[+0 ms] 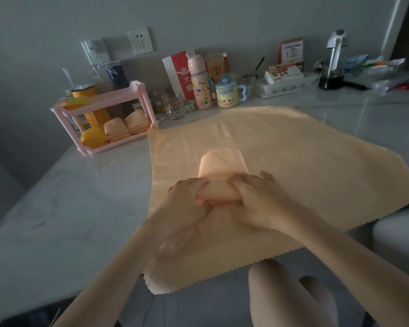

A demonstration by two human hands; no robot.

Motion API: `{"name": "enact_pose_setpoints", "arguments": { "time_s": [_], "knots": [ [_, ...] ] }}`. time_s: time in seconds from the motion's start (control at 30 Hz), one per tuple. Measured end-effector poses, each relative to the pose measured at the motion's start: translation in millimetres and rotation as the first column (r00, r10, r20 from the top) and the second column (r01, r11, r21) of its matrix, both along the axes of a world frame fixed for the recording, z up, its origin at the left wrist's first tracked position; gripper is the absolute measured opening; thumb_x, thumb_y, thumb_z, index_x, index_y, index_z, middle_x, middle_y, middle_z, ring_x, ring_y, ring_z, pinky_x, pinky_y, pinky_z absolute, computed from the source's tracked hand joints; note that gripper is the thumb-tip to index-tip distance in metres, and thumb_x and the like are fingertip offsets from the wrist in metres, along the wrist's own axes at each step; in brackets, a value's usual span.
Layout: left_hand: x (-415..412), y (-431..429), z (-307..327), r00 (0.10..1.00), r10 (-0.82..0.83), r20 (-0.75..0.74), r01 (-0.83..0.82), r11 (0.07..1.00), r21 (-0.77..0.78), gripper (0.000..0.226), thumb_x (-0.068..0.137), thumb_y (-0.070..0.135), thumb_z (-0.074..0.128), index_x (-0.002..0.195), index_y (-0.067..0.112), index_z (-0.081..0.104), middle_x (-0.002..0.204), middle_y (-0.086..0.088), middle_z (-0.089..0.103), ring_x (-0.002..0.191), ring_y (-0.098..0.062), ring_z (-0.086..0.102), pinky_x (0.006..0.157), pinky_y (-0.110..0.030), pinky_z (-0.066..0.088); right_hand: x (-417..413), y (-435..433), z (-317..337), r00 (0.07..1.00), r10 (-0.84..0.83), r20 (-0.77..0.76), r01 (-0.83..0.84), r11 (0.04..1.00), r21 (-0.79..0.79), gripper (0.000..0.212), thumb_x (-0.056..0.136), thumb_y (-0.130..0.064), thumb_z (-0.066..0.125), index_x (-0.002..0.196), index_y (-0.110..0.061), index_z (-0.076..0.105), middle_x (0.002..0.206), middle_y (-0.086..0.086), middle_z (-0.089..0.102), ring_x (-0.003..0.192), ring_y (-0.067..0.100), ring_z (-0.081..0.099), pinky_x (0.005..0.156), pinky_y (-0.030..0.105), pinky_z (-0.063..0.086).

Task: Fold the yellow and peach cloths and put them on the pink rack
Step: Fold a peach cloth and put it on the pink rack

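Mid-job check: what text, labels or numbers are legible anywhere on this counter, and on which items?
"Smile": pink bottle.
"金", "大": red-and-white paper bag.
Too blurred to read: print on the orange card, the flat white box, the orange carton behind the bottle, and the yellow can.

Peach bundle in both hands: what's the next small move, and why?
Probably fold the near end forward over the far half: left hand and right hand grip the peach bundle there, while its far half lies flat on the spread cloth.
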State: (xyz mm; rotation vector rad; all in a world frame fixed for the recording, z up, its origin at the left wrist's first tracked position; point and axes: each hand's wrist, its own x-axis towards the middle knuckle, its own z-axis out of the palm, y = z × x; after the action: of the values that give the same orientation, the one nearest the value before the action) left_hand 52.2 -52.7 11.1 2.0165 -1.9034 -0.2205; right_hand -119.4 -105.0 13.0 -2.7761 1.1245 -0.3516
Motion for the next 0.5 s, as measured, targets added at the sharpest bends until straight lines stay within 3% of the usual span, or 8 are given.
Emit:
{"name": "enact_pose_setpoints", "arguments": {
  "time_s": [0.07,0.13,0.2,0.3,0.4,0.47,0.5],
  "knots": [
    [2,-5,3,1.000,-0.007,-0.010,0.006,0.999,-0.053,0.057,0.070,0.034,0.049,0.124,0.018,0.056,0.121,-0.001,0.060,0.109,-0.020,0.054,0.096,-0.031,0.038,0,-7,2,0.996,-0.006,0.091,0.008,1.000,-0.025,0.029,0.088,-0.019,0.046,0.116,-0.019,0.054,0.110,-0.001,0.062,0.099,0.020,0.057,0.094,0.031,0.036],
    [6,-8,4,0.999,-0.021,-0.027,0.017,0.991,-0.134,0.032,0.081,0.021,0.059,0.111,0.015,0.064,0.107,-0.003,0.067,0.094,-0.018,0.058,0.081,-0.017,0.038,-1,-12,5,0.987,-0.016,0.162,0.012,1.000,0.025,0.031,0.086,-0.011,0.049,0.113,-0.020,0.060,0.099,0.000,0.066,0.088,0.021,0.060,0.080,0.030,0.044],
    [7,-5,7,0.998,-0.058,-0.040,0.049,0.980,-0.193,0.017,0.085,0.010,0.061,0.101,0.013,0.068,0.094,-0.003,0.069,0.076,-0.005,0.054,0.070,-0.005,0.035,-9,-16,9,0.971,-0.036,0.235,0.007,0.992,0.126,0.030,0.083,-0.007,0.051,0.106,-0.020,0.064,0.093,0.000,0.067,0.082,0.019,0.060,0.071,0.028,0.046],
    [10,8,6,0.992,-0.067,-0.105,0.049,0.985,-0.165,0.010,0.090,0.021,0.057,0.092,0.018,0.066,0.083,0.010,0.062,0.071,0.006,0.050,0.068,-0.006,0.038,-30,-19,15,0.934,-0.006,0.358,-0.098,0.957,0.271,0.018,0.081,-0.006,0.057,0.089,-0.018,0.067,0.079,-0.005,0.065,0.073,0.010,0.059,0.062,0.022,0.040],
    [10,17,1,0.987,-0.025,-0.161,0.007,0.994,-0.109,0.019,0.090,0.040,0.053,0.096,0.022,0.059,0.084,0.014,0.056,0.074,0.006,0.050,0.063,-0.008,0.039,-45,-16,15,0.883,0.010,0.468,-0.229,0.882,0.412,0.011,0.083,-0.011,0.065,0.080,-0.020,0.062,0.073,-0.012,0.061,0.068,-0.003,0.055,0.062,0.013,0.039],
    [7,14,-3,0.986,-0.054,-0.157,0.030,0.988,-0.153,0.049,0.085,0.058,0.042,0.101,0.014,0.058,0.089,0.006,0.058,0.076,-0.002,0.053,0.063,-0.011,0.039,-45,-19,10,0.857,-0.049,0.512,-0.212,0.873,0.439,0.005,0.087,-0.017,0.062,0.087,-0.012,0.062,0.082,-0.007,0.065,0.078,0.004,0.061,0.071,0.021,0.047],
    [5,12,-3,0.985,-0.062,-0.160,0.034,0.984,-0.175,0.055,0.085,0.059,0.039,0.101,0.010,0.057,0.090,0.002,0.059,0.076,-0.011,0.054,0.063,-0.016,0.038,-41,-19,7,0.854,-0.085,0.513,-0.165,0.891,0.422,0.013,0.090,-0.020,0.058,0.091,-0.007,0.060,0.086,0.001,0.066,0.082,0.013,0.063,0.074,0.029,0.049]
  ]
}}
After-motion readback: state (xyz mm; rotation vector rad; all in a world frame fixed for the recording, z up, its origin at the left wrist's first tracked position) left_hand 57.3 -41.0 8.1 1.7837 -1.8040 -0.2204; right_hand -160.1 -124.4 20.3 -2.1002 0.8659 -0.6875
